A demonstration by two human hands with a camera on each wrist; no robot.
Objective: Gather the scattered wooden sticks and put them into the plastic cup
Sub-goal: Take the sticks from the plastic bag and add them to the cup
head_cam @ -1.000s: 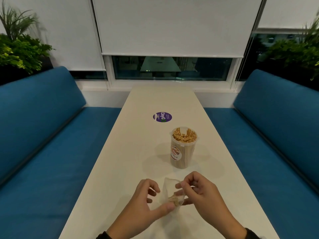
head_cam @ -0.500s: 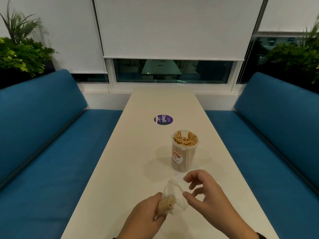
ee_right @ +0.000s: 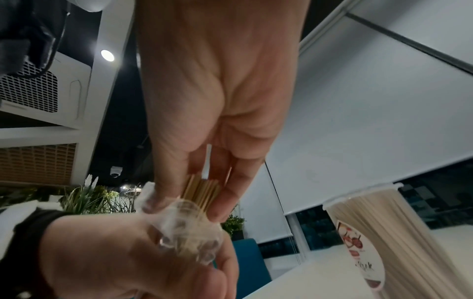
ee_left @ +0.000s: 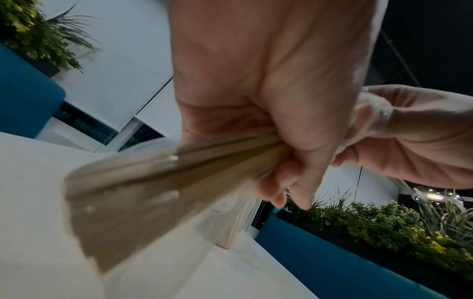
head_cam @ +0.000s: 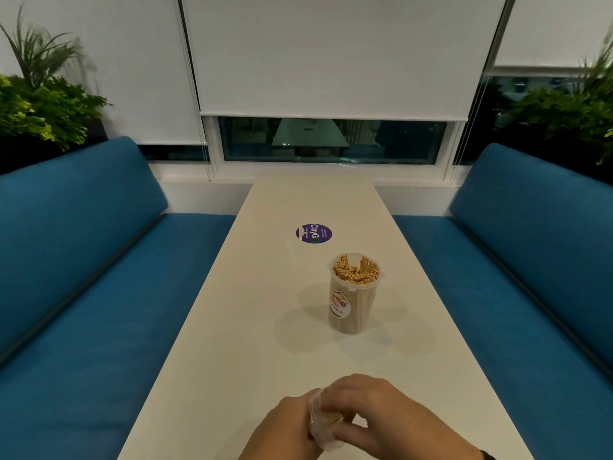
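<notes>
Purple sticker (head_cam: 313, 233) lies beyond plastic cup (head_cam: 354, 293).

Changes recorded:

- Right hand (head_cam: 381, 416): was apart from the bag with its fingers spread half a second ago; now closed in against the left hand, its fingers (ee_right: 230, 194) pinching the top ends of the wooden sticks (ee_right: 202, 191) that stand out of the clear plastic bag (ee_right: 189, 228).
- Left hand (head_cam: 288, 429): a second ago only pinched the bag's lower edge; now wrapped round the bag, back of the hand up.
- Both hands: drawn nearer, low at the near tabletop (head_cam: 248, 327) edge.
- Bag: previously plain between the hands, now mostly hidden.
</notes>
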